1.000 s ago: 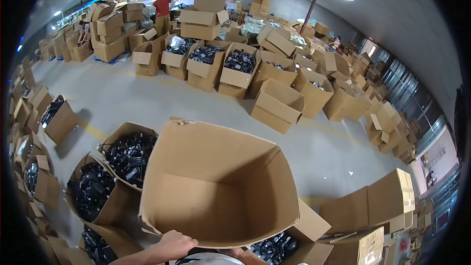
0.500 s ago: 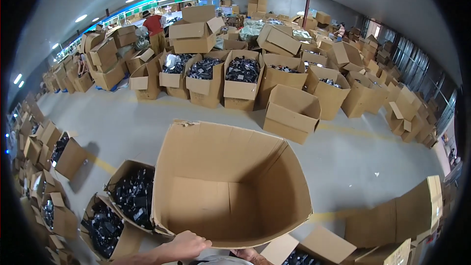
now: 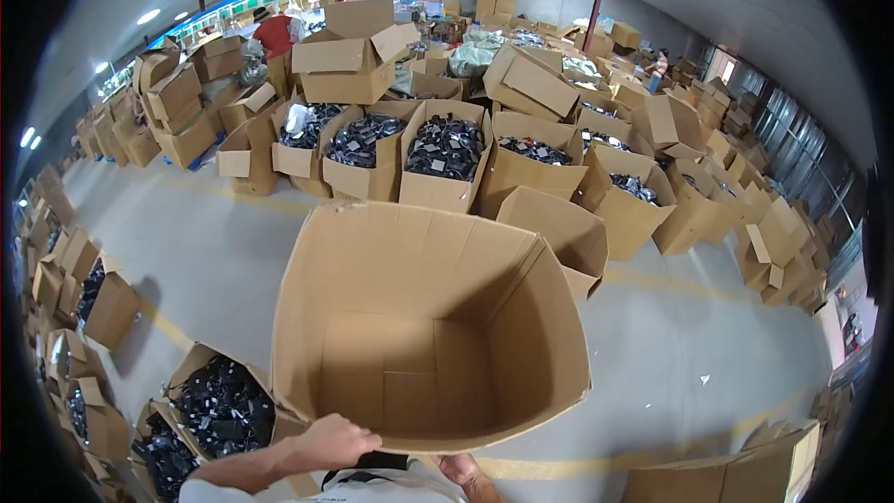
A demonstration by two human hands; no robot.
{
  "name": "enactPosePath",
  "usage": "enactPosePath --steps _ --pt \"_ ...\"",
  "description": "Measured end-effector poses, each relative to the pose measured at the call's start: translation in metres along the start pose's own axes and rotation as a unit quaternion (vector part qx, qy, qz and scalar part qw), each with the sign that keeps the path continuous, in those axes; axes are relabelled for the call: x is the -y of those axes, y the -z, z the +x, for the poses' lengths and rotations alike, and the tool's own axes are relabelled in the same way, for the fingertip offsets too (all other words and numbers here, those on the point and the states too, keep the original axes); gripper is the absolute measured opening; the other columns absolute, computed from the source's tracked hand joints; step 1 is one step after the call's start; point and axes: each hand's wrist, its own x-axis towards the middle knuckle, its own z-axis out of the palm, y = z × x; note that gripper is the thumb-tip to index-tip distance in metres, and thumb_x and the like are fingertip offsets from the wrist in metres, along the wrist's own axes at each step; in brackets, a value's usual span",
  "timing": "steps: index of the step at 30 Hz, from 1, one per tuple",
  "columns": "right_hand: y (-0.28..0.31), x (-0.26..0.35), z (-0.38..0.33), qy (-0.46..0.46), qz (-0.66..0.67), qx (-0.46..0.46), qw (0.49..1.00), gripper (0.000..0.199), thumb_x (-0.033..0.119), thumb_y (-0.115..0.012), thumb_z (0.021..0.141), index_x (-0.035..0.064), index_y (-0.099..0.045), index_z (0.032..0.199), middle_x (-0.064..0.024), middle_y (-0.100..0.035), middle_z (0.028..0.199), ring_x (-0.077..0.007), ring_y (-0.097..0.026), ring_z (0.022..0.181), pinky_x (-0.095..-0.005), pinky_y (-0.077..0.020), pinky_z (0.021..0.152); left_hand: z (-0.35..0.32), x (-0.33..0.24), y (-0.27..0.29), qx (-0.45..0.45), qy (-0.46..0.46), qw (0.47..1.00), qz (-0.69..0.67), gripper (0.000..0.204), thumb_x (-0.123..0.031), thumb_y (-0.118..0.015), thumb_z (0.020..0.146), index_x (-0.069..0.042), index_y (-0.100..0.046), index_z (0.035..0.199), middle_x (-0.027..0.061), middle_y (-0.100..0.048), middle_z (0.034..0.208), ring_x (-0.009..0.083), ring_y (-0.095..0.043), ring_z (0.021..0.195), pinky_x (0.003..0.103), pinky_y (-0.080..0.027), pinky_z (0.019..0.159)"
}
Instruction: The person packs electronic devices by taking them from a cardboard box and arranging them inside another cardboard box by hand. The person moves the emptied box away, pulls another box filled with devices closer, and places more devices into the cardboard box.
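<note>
A big open cardboard box [image 3: 372, 345], tilted so its bare inside faces me, fills the middle of the view. My left hand [image 3: 335, 442] is closed over its near edge, left of centre, with the knuckles on top. Lower down and further right, my right hand [image 3: 458, 469] grips the box from below at the same near side; its fingertips are partly hidden under the cardboard. Just left of the box stands an open carton [image 3: 284, 424] full of black parts with thin cables.
Ahead runs a row of open cartons [image 3: 438, 194] filled with dark electronic parts. A carton [image 3: 582, 261] stands close beyond the held box's far right. More cartons [image 3: 110, 312] line the left, and another [image 3: 675, 484] lies lower right. A person in a red top [image 3: 276, 37] stands far left.
The held box has come closer to the row of cartons ahead, now overlapping the nearest one. The cartons beside me have slid back and lower in view. Both hands keep their hold.
</note>
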Motion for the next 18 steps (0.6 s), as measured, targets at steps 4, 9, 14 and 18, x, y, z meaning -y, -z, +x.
enactPosePath --steps 4,9,14,18 --pt "-0.04 0.086 0.064 0.017 -0.01 0.04 0.999 0.029 0.009 -0.065 0.09 0.0054 -0.061 0.119 -0.0063 -0.064 0.12 -0.0203 -0.059 0.114 -0.0357 -0.048 0.103 0.088 0.077 0.06 -0.021 -0.024 0.999 -0.008 0.007 -0.013 -0.058 0.078 -0.008 -0.057 0.082 0.0123 -0.064 0.072 0.0349 -0.066 0.069 0.048 -0.05 0.055" --pt "-0.104 0.196 0.142 0.067 -0.006 0.095 0.993 0.035 0.01 -0.064 0.091 0.0052 -0.059 0.125 -0.0046 -0.061 0.127 -0.0208 -0.054 0.121 -0.0377 -0.0403 0.109 0.194 0.16 0.118 -0.035 -0.042 0.999 0.0 0.006 -0.012 -0.059 0.081 -0.006 -0.057 0.082 0.0117 -0.065 0.072 0.0338 -0.065 0.068 0.047 -0.049 0.055" --pt "-0.164 0.302 0.211 0.102 0.012 0.111 0.989 0.028 0.008 -0.062 0.091 0.0047 -0.062 0.119 -0.0047 -0.064 0.119 -0.0211 -0.057 0.115 -0.0388 -0.0432 0.107 0.272 0.223 0.222 -0.058 -0.062 0.996 0.013 0.007 -0.008 -0.06 0.077 -0.006 -0.061 0.083 0.0129 -0.064 0.069 0.0341 -0.065 0.066 0.046 -0.049 0.056" --pt "-0.257 0.4 0.266 0.115 0.036 0.108 0.987 0.025 0.007 -0.06 0.092 0.0004 -0.06 0.116 -0.0095 -0.064 0.118 -0.025 -0.057 0.117 -0.0398 -0.0458 0.107 0.323 0.275 0.305 -0.105 -0.033 0.992 0.064 0.004 -0.01 -0.06 0.079 -0.009 -0.061 0.082 0.0084 -0.064 0.074 0.0305 -0.065 0.069 0.043 -0.049 0.056"
